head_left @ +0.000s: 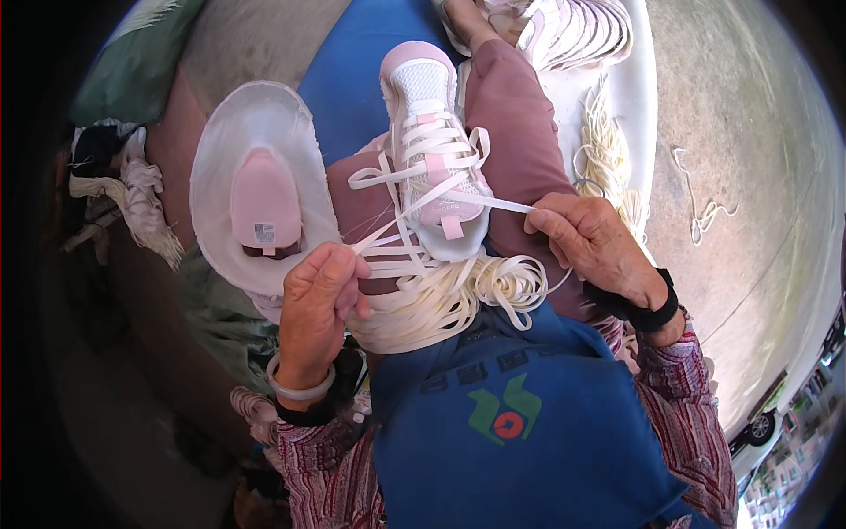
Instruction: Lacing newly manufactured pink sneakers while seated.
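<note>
A white and pink shoe upper [430,141] lies over my lap, its pink toe pointing away from me and its pink tongue tab toward me. White lace crosses through its eyelets, with loose loops standing out at both sides. My left hand [319,295] pinches one strand of the shoelace [381,231] to the left of the upper. On the other side, my right hand [592,238] pinches another strand, pulled taut from the upper. A bundle of cream laces [441,304] rests on my lap just below the upper, between my hands.
A white foam-like tray [211,203] holding a pink piece [264,198] with a label stands at the left. Stacked shoe uppers [586,35] and more laces [606,145] lie on a white surface at the upper right. A stray lace [701,212] is on the floor.
</note>
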A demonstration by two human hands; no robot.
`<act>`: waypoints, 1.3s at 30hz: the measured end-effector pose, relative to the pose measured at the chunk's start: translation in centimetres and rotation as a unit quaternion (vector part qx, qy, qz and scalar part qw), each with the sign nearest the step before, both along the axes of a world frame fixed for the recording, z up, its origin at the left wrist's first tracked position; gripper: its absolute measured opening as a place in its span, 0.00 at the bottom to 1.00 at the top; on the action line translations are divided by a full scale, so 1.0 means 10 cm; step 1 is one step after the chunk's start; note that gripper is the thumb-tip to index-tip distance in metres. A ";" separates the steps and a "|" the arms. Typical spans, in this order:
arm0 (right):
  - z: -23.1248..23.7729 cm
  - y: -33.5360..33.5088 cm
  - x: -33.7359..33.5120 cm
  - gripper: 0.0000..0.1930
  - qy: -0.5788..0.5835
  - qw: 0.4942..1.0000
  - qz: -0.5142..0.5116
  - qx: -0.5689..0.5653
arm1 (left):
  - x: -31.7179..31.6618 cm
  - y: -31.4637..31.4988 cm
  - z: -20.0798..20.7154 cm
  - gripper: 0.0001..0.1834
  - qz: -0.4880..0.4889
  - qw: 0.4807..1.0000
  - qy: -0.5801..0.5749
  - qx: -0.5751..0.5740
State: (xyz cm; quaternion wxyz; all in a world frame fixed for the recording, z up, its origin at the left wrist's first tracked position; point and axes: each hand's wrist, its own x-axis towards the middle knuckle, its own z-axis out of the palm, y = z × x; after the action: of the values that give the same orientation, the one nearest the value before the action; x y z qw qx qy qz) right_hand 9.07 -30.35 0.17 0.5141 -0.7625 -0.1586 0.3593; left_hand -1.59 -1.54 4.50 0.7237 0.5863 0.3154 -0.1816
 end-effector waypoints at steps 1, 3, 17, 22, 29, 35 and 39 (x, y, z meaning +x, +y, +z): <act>0.03 0.00 0.02 0.14 0.000 1.000 0.002 0.000 | -0.04 0.04 -0.02 0.16 0.002 1.000 0.000 0.000; 0.16 0.00 0.10 0.14 0.154 0.988 0.002 -0.013 | -0.12 0.11 -0.04 0.15 0.077 0.995 -0.031 -0.050; 0.00 -0.24 0.18 0.17 0.170 0.985 -0.033 -0.021 | -0.29 0.38 0.07 0.16 0.047 0.998 -0.001 0.050; 0.03 -0.37 0.22 0.16 0.233 0.965 -0.114 0.024 | -0.41 0.64 0.22 0.20 0.186 0.967 -0.161 -0.070; 0.20 -0.05 0.00 0.15 0.298 0.948 -0.063 0.087 | -0.11 0.44 0.20 0.20 0.297 0.851 -0.291 -0.321; 0.11 -0.14 -0.14 0.14 0.282 0.949 -0.109 0.087 | 0.03 0.60 0.24 0.19 0.193 0.874 -0.334 -0.297; 0.04 -0.04 -0.17 0.17 0.231 0.946 -0.202 0.107 | 0.01 0.74 0.33 0.18 0.195 0.878 -0.340 -0.275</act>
State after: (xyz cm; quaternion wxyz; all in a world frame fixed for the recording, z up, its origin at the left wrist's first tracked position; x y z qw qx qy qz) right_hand 7.33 -30.76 0.57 0.6770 -0.6151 0.0843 0.3951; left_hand -1.47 5.87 7.84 0.9392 0.3159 0.0957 0.0945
